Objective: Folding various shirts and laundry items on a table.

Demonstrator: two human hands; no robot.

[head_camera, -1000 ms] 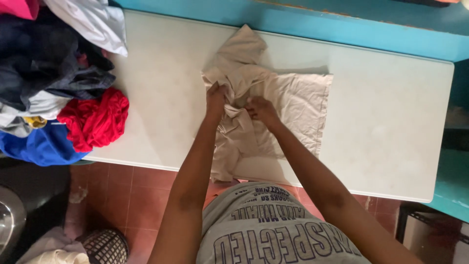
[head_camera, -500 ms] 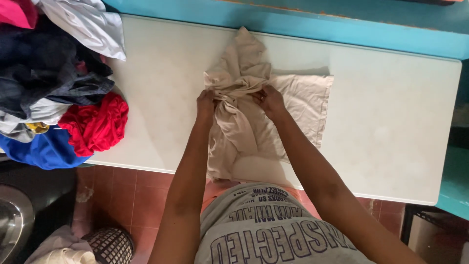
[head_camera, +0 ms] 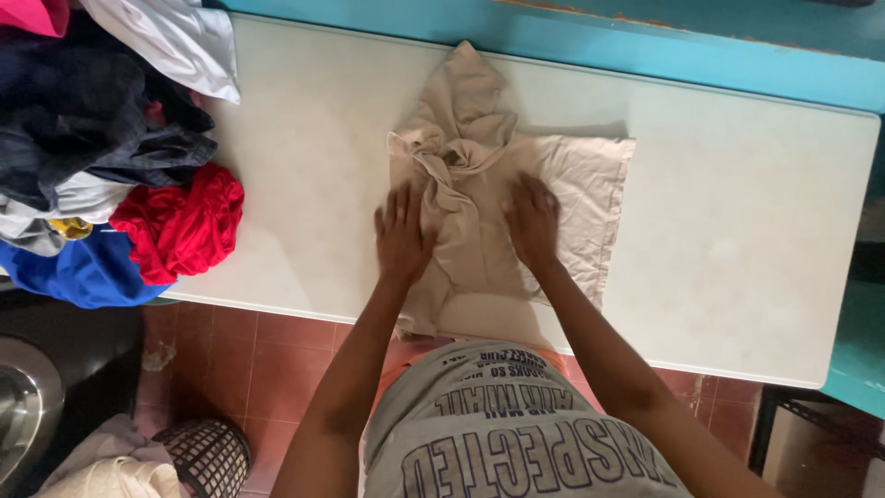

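Note:
A beige garment [head_camera: 572,184] lies partly folded on a white table [head_camera: 756,231], bunched in the middle, with its lower edge hanging over the near table edge. My left hand [head_camera: 403,235] rests flat on the garment's left side, fingers spread. My right hand [head_camera: 533,219] presses flat on its middle right part. Neither hand grips the cloth.
A heap of clothes sits on the table's left end: a red piece [head_camera: 180,226], a blue piece [head_camera: 78,272], dark denim [head_camera: 88,120] and a white piece [head_camera: 175,37]. A turquoise wall [head_camera: 645,46] runs behind. A mesh basket [head_camera: 207,456] stands on the red-tiled floor.
Both hands have let go of the bunched cloth they pinched at the garment's centre, moved apart and toward me, and now lie flat on it.

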